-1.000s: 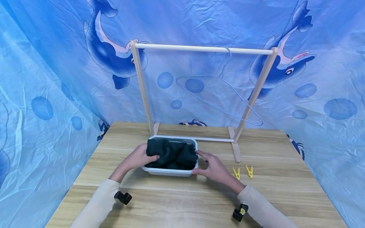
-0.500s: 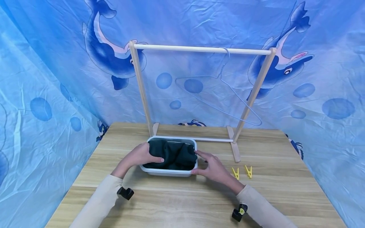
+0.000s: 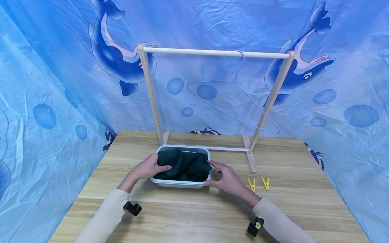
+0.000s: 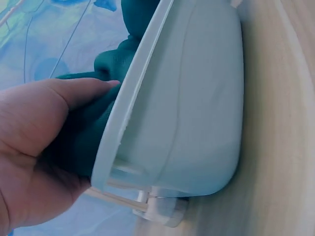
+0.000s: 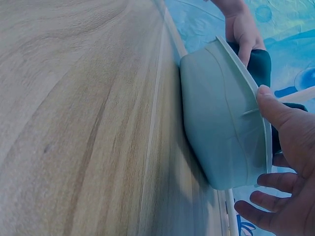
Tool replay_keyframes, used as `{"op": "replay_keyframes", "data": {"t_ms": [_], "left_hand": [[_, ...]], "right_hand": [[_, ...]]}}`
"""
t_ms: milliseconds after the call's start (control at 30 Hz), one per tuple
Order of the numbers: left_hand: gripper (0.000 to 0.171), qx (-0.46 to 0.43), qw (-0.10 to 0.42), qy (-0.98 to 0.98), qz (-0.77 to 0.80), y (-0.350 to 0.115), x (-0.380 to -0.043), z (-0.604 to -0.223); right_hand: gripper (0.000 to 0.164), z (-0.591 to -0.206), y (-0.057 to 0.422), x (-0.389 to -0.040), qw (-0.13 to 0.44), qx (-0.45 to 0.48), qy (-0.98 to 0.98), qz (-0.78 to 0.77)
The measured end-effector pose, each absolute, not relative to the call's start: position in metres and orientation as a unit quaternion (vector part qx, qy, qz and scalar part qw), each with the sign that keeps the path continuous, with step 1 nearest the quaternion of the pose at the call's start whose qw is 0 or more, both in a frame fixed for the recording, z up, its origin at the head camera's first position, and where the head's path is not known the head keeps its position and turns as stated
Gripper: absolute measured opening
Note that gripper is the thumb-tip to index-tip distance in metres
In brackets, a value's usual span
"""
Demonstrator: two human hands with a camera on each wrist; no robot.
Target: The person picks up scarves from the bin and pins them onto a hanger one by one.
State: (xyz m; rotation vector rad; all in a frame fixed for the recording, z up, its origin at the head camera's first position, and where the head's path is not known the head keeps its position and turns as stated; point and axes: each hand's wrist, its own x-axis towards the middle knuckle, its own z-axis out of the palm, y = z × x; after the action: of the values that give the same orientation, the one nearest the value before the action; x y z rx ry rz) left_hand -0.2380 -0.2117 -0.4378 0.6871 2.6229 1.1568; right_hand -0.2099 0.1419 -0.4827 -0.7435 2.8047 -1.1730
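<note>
A pale plastic basin (image 3: 182,184) stands on the table, with dark green cloth (image 3: 189,167) bunched inside it. My left hand (image 3: 150,166) reaches over the basin's left end and grips the cloth. Its thumb lies on top in the left wrist view, while the fingers are mostly hidden by the cloth (image 4: 81,132). At the opposite end my right hand (image 3: 226,179) holds the basin's near right corner between thumb and index finger. In the right wrist view the thumb (image 5: 270,105) rests on the rim, and the other fingers spread loosely outside the wall.
Behind the basin stands a wooden rack (image 3: 194,51), with a light blue hanger (image 3: 232,81) on its bar. Two yellow clothespins, one at the left (image 3: 251,185) and one at the right (image 3: 265,183), lie to the right of my right hand. A blue dolphin-print curtain (image 3: 206,20) surrounds the table (image 3: 194,216).
My left hand shifted slightly right over the cloth, then back left; the cloth's folds changed shape a little. My right hand has kept its place at the basin's corner.
</note>
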Motion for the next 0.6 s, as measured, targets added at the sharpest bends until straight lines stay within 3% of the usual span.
{"op": "replay_keyframes", "data": {"t_ms": [33, 233, 433, 600], "left_hand": [[0.018, 0.232, 0.09, 0.881, 0.402, -0.2123, -0.2376, -0.4394], [0.045, 0.201, 0.049, 0.866, 0.455, -0.2151, -0.2359, -0.4463], [0.04, 0.138, -0.008, 0.874, 0.465, -0.2115, -0.2343, -0.4483], [0.036, 0.108, -0.025, 0.888, 0.446, -0.2068, -0.2324, -0.4468]], "right_hand": [[0.088, -0.4827, 0.142, -0.2099, 0.006, -0.237, 0.896, -0.374], [0.088, -0.4836, 0.1426, -0.21, 0.004, -0.237, 0.897, -0.374], [0.088, -0.4851, 0.1428, -0.2108, -0.002, -0.24, 0.897, -0.371], [0.087, -0.4851, 0.1428, -0.2106, -0.005, -0.243, 0.896, -0.372]]}}
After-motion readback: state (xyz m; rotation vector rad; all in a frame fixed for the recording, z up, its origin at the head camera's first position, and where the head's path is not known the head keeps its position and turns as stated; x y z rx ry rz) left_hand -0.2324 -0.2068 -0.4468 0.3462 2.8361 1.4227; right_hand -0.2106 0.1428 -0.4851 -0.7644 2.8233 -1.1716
